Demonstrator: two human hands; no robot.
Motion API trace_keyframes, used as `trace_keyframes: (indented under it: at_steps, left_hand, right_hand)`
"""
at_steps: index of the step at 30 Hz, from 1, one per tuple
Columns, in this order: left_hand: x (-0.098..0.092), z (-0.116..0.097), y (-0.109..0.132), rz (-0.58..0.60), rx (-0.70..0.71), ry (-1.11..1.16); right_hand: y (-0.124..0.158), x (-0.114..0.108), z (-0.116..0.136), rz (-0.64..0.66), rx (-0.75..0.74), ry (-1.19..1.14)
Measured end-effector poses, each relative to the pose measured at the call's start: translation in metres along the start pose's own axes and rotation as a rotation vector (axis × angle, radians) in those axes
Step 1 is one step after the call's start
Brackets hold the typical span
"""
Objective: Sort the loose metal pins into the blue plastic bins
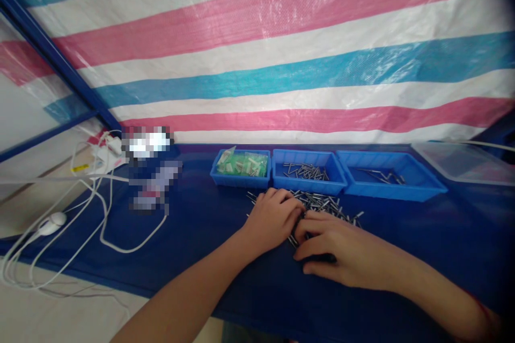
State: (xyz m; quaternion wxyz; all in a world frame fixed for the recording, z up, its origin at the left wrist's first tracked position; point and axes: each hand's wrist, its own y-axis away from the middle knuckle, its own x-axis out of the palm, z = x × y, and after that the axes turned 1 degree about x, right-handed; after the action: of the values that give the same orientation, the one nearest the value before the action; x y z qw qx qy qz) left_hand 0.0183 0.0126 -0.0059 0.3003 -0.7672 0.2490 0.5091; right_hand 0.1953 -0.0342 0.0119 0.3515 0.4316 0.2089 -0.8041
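A loose pile of small metal pins (322, 204) lies on the dark blue table cover (201, 225), just in front of three blue bins. My left hand (276, 217) rests on the pile's left side with its fingers curled down into the pins. My right hand (333, 249) lies beside it, fingers bent and pressed together over pins near the pile's front edge. What either hand grips is hidden under the fingers.
The left blue bin (241, 169) holds green packets, the middle bin (308, 171) holds pins, the right bin (388, 174) holds a few pins. A clear tray (462, 163) sits far right. White cables (92, 209) and a power strip (107, 153) lie at left. A striped tarp hangs behind.
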Motion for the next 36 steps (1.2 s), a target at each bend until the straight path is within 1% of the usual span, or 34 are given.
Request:
trace_keyframes:
  at_steps: [3, 13, 16, 21, 26, 29, 32, 34, 36]
  left_hand:
    - [0.0, 0.0, 0.0, -0.009, 0.006, 0.013]
    - [0.002, 0.001, 0.0, -0.044, 0.001, 0.043]
    - [0.003, 0.002, -0.001, -0.058, -0.008, 0.071]
    - [0.006, 0.006, -0.003, -0.097, -0.023, 0.15]
    - [0.009, 0.008, -0.003, -0.138, -0.023, 0.196]
    - [0.008, 0.006, -0.003, -0.17, -0.034, 0.224]
    - [0.006, 0.004, -0.003, -0.236, -0.051, 0.272]
    - [0.004, 0.003, -0.002, -0.283, -0.069, 0.31]
    - [0.002, 0.001, -0.002, -0.321, -0.095, 0.352]
  right_hand:
    - [-0.001, 0.0, -0.002, -0.04, -0.018, 0.038]
    - [-0.007, 0.008, -0.002, -0.224, -0.002, 0.191]
    - [-0.007, 0.01, -0.002, -0.259, 0.01, 0.256]
    - [-0.008, 0.017, -0.007, -0.297, -0.036, 0.411]
    - [-0.011, 0.021, -0.008, -0.341, 0.006, 0.519]
    - [-0.011, 0.019, -0.007, -0.376, 0.041, 0.468]
    - [-0.007, 0.012, -0.008, -0.428, 0.091, 0.334]
    - [-0.005, 0.007, -0.009, -0.485, 0.125, 0.219]
    - [-0.003, 0.004, -0.012, -0.571, 0.178, 0.076]
